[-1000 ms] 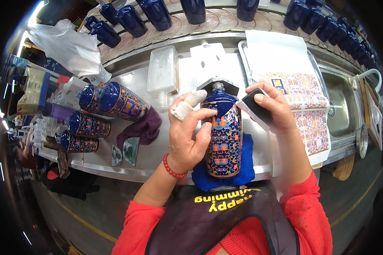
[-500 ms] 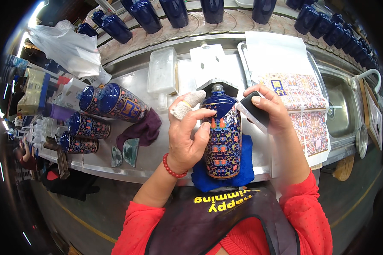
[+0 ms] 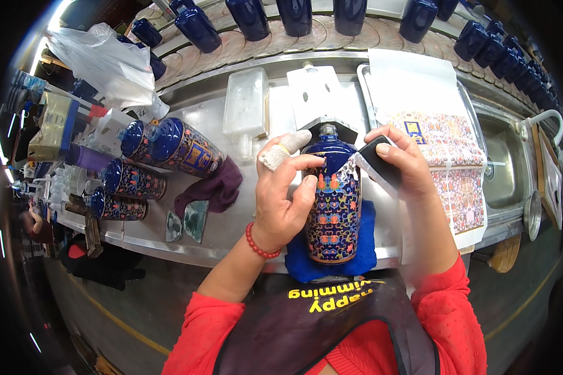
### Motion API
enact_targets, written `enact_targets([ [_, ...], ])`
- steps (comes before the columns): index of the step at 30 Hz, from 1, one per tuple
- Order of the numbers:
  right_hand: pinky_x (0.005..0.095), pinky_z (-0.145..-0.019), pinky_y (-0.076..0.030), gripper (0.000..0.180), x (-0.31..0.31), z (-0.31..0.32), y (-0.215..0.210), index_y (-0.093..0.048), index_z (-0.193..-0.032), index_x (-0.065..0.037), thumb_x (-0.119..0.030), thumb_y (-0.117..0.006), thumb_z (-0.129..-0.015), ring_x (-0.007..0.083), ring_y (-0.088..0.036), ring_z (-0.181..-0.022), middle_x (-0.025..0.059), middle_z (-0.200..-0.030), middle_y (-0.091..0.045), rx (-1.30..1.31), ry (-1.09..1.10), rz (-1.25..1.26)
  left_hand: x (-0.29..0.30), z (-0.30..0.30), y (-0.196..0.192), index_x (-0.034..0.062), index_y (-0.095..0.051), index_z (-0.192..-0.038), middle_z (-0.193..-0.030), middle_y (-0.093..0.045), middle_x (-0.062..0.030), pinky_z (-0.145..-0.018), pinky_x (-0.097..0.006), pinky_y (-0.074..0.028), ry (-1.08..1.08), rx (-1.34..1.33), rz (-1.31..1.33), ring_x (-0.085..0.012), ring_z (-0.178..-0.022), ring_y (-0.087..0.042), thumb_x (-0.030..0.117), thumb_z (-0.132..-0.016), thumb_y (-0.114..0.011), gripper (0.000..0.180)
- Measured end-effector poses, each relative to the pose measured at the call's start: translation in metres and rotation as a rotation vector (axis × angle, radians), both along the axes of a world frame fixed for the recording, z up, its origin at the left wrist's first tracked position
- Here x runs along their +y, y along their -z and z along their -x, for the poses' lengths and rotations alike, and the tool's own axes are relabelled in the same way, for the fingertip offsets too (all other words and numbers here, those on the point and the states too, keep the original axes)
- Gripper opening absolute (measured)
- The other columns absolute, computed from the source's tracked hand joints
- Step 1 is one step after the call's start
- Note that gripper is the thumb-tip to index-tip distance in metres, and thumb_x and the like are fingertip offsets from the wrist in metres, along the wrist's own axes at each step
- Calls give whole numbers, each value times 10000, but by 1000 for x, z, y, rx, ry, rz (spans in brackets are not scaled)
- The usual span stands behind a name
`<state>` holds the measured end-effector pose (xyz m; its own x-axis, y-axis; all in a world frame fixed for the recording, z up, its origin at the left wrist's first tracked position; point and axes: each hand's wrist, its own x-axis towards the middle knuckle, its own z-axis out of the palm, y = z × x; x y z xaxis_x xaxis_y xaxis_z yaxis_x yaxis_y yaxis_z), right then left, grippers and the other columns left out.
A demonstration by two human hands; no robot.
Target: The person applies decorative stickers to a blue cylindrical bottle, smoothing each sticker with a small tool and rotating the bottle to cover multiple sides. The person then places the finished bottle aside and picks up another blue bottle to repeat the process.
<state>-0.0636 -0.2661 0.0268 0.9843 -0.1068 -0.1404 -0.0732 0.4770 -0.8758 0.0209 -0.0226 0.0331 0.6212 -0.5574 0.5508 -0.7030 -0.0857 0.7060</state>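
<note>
A dark blue bottle (image 3: 333, 215) with a colourful flower pattern lies on a blue cloth (image 3: 367, 234), neck away from me. Its neck rests at a white angled stand (image 3: 314, 90). My left hand (image 3: 276, 203) has its index fingertip on the bottle's blue shoulder, thumb apart from it. Pale cloth coverings (image 3: 275, 156) wrap some of its fingers. In my right hand (image 3: 413, 165) is a flat scraper (image 3: 381, 164), black with a pale strip, its edge close to the right side of the shoulder.
Several patterned bottles (image 3: 194, 150) lie at left by a purple cloth (image 3: 222, 187). Printed pattern sheets (image 3: 456, 194) lie right, before a sink (image 3: 507, 178). A clear plastic box (image 3: 245, 103) stands behind. Plain blue bottles (image 3: 294, 19) line the back conveyor (image 3: 319, 40).
The plain bottles along the back conveyor stand at different spots. The whole view has shifted slightly. Both hands keep nearly the same places at the bottle.
</note>
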Motion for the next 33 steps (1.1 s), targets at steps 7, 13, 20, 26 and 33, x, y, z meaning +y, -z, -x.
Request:
enact_targets([
  [7, 228, -718, -553, 223, -2, 3, -1, -644, -1147, -35, -138, -661, -950, 99, -684, -829, 62, -970, -707, -34, -38, 9, -2, 0, 2, 45, -705, -1111, -1321, -622, -215, -1148, -488, -322, 10, 47, 25, -400, -1345, -435, 40, -845, -611, 282],
  [13, 254, -760, -551, 267, -2, 2, -3, -628, -1158, -50, -169, -673, -924, 124, -680, -843, 59, -961, -689, 2, -48, 34, -2, 1, 5, 45, -705, -1119, -1331, -619, -213, -1150, -488, -321, 11, 70, 23, -400, -1351, -430, 40, -850, -611, 286],
  [20, 246, -772, -543, 252, 4, -1, -8, -629, -1168, -44, -165, -659, -950, 114, -678, -863, 60, -980, -696, -24, 7, 37, -7, 2, -6, 31, -644, -1215, -1300, -595, -217, -1150, -513, -293, -8, 37, -82, -419, -1322, -421, 201, -845, -700, 411],
  [26, 283, -864, -551, 240, 9, 9, -10, -633, -1197, -17, -122, -623, -982, 158, -687, -991, 95, -1093, -703, -103, 125, 197, -28, 4, -17, 32, -544, -1307, -1287, -535, -211, -1101, -533, -275, -154, -212, -308, -427, -1281, -415, 467, -804, -794, 711],
  [33, 419, -1039, -488, 559, 27, 27, 4, -615, -1346, -29, 179, -523, -836, 399, -588, -1251, 243, -1382, -582, -449, 234, 1190, -35, -5, -15, 42, -607, -1154, -1102, -617, -165, -961, -484, -370, -135, -7, -241, -350, -1063, -521, 414, -897, -730, 468],
])
